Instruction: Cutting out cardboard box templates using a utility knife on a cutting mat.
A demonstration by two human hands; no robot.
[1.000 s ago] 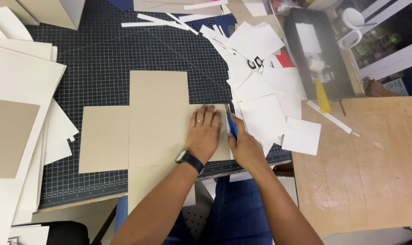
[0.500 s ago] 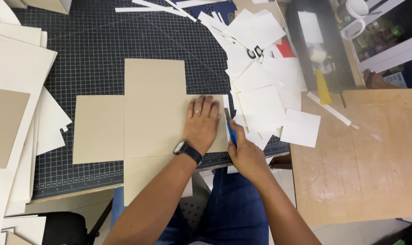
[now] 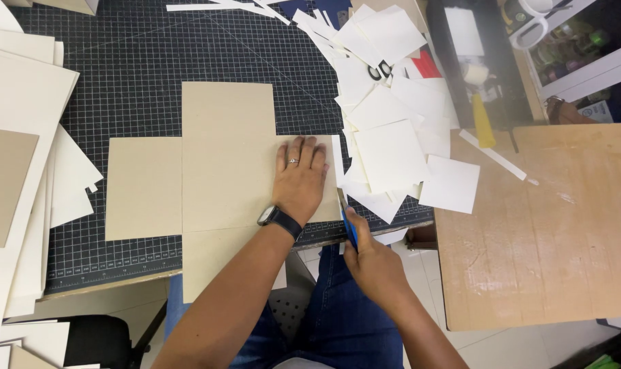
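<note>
Since half a second ago, the right hand (image 3: 373,263) has drawn back toward the body, carrying its blue cutter (image 3: 350,227) down along the right edge of the cross-shaped cardboard piece (image 3: 218,167) to the near rim of the cutting mat (image 3: 146,68). That hand is closed around the cutter, whose blade end is too small to make out. Its partner, the left hand (image 3: 301,179), has kept its place, lying flat with fingers spread and pressed on the right arm of the cardboard; it wears a ring and a dark wristwatch (image 3: 279,219). Just right of the cutter lies a loose heap of white paper squares (image 3: 392,130). Farther right stands a wooden board (image 3: 549,232), and stacked cream sheets (image 3: 23,137) cover the mat's left side.
</note>
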